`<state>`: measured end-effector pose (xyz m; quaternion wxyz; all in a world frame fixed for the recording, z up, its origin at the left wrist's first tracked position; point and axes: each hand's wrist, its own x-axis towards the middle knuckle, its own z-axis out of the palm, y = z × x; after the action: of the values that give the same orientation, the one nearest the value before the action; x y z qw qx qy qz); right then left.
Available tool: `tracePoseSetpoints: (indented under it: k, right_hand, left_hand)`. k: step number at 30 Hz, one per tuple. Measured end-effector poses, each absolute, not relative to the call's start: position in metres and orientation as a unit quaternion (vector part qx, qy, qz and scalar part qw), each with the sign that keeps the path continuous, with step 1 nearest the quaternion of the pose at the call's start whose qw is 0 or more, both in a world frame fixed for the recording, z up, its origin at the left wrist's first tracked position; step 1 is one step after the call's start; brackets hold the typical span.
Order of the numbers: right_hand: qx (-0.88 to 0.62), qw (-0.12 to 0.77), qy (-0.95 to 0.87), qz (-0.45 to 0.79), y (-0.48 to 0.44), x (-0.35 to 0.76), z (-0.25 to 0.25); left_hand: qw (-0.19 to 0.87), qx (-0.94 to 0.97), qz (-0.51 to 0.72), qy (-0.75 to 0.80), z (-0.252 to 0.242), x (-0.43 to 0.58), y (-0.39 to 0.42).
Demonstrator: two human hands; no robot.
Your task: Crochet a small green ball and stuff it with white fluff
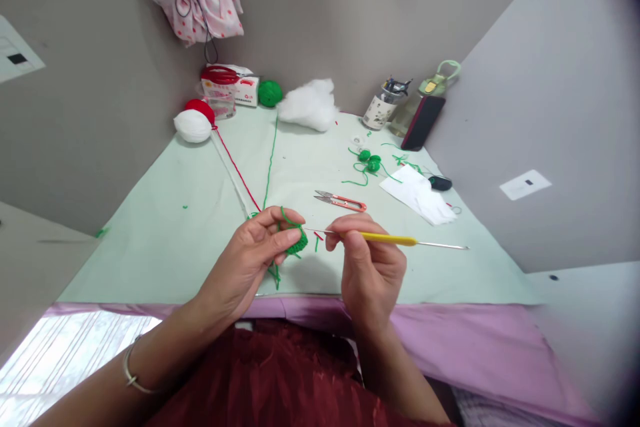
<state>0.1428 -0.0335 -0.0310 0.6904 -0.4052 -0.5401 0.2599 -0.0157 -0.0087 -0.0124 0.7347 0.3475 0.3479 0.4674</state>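
Between the thumb and fingers of my left hand (260,250) is a small green crochet piece (297,241), partly covered by the fingertips. A strand of green yarn (271,160) loops over that index finger and runs back across the table. My right hand (369,267) grips a double-ended crochet hook (389,238) by its yellow handle, pen-fashion. One thin metal tip reaches left to the edge of the green piece; whether it passes through a stitch I cannot tell. The hook's other end points right, over the table.
Orange thread snips (341,201) lie just beyond my hands. White (193,127), red (201,107) and green (271,93) yarn balls sit at the back, beside white stuffing (309,105). Small green crocheted balls (370,161), white paper (419,193), a phone (423,123) and a bottle (406,113) are at right.
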Motion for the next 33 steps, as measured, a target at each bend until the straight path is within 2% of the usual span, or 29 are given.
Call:
tracePoseSetpoints:
  k: [20, 27, 33]
  right_hand:
    - [-0.404, 0.664, -0.6, 0.186, -0.036, 0.144, -0.028]
    - [-0.404, 0.61, -0.68, 0.047, -0.043, 0.143, -0.026]
    - [-0.394, 0.598, -0.698, -0.014, -0.04, 0.139, -0.035]
  left_hand:
    - [0.709, 0.379, 0.474, 0.358, -0.015, -0.017, -0.009]
    - [0.673, 0.413, 0.492, 0.368, -0.021, -0.017, -0.011]
    - [0.691, 0.399, 0.485, 0.358, -0.016, -0.014, -0.011]
